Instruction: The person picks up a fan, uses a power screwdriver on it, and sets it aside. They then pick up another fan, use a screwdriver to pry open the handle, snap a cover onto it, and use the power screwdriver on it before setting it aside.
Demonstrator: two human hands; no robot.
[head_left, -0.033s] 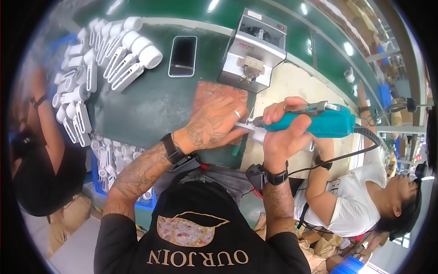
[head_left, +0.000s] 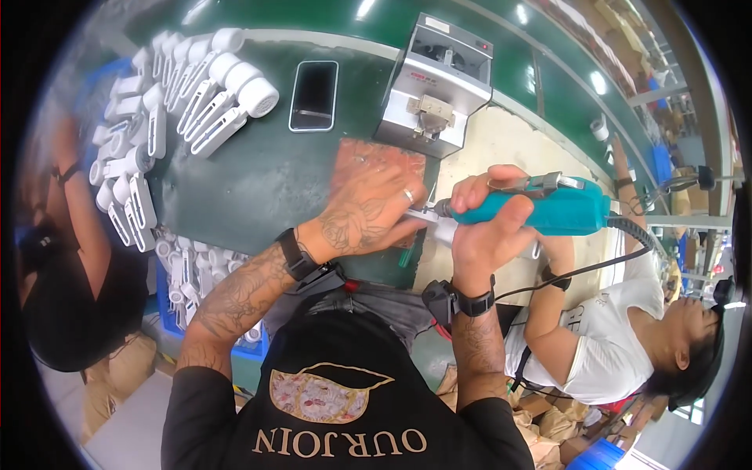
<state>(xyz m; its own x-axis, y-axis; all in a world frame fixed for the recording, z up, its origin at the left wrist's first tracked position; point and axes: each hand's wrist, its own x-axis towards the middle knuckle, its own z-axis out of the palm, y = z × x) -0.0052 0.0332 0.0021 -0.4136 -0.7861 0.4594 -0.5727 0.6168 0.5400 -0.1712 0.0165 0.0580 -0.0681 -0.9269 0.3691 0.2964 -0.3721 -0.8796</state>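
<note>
My right hand (head_left: pixel 493 235) is closed around a teal electric screwdriver (head_left: pixel 568 207) held level, its tip pointing left. That tip meets a white plastic part (head_left: pixel 445 230), which lies between my two hands and is partly hidden by them. Fingers of my left hand (head_left: pixel 368 205) are closed on the part's left end, over a reddish-brown mat (head_left: pixel 411 159). A small green stick-like piece (head_left: pixel 405 257) is just below the left fingers. From the screwdriver's right end a black cord (head_left: pixel 627 227) curves down and back toward my right wrist.
At the far left of the green bench (head_left: pixel 235 196) stand rows of white round-headed parts (head_left: pixel 215 102). A phone (head_left: pixel 315 95) and a grey metal machine (head_left: pixel 435 86) are at the back. A blue crate (head_left: pixel 168 313) holds more white parts. A co-worker (head_left: pixel 595 337) is close on the right.
</note>
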